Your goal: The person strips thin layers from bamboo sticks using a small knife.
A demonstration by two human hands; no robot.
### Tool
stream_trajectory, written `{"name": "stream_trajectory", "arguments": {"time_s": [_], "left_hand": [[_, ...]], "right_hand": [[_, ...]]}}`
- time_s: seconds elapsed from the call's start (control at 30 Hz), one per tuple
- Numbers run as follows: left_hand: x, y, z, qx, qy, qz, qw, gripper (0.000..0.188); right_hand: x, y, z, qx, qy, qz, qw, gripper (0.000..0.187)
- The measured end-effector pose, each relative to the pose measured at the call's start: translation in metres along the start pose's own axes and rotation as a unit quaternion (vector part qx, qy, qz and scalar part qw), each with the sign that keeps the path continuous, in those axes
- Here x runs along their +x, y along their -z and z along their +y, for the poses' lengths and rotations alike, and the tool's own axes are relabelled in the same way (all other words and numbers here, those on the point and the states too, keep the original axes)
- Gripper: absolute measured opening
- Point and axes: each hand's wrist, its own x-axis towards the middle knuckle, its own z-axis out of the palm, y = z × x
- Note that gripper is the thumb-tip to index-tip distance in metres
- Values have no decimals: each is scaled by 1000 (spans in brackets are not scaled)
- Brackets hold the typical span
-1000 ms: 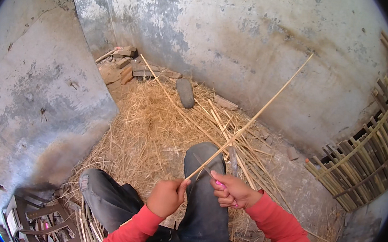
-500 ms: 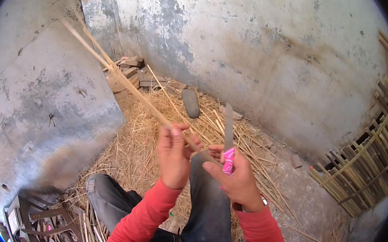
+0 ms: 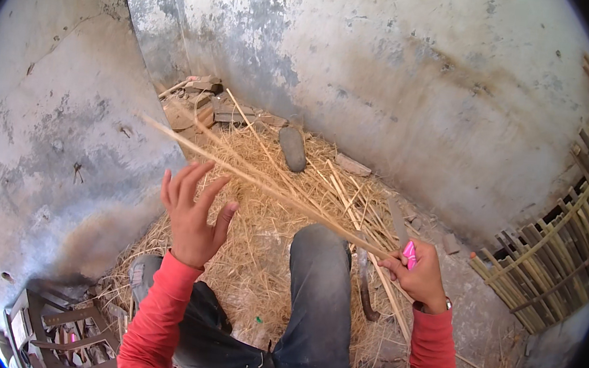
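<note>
Item one, my left hand (image 3: 194, 213): raised over the straw, fingers spread wide, holding nothing, just beside the strip.

Item two, my right hand (image 3: 424, 274): fingers closed, near the right knee, holding both pieces below.

Item three, pale strip (image 3: 276, 191): long and thin; its near end in my right hand, its length slanting up and leftward past my left hand; forked toward the far end, where it blurs.

Item four, knife (image 3: 399, 222): pink handle in my right hand, narrow grey blade pointing up and away.

Item five, straw (image 3: 247, 229): loose, spread across the floor.

Item six, pale sticks (image 3: 336, 188): lying crosswise on the straw, beyond the right knee (image 3: 318, 293).

Item seven, grey oblong object (image 3: 291, 149): on the straw near the wall (image 3: 403, 88); I cannot tell its kind.

Item eight, slatted panel (image 3: 550, 251): far right, curved by my lens.
</note>
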Motion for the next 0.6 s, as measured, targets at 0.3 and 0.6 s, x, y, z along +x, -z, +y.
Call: {"name": "stream_trajectory", "arguments": {"time_s": [0.3, 0.6], "left_hand": [[-26, -16, -20, -87, -71, -254, 961, 37], [-71, -20, 5, -227, -22, -316, 921, 15]], "right_hand": [[11, 9, 19, -160, 122, 33, 979, 18], [3, -21, 27, -210, 200, 77, 954, 15]]}}
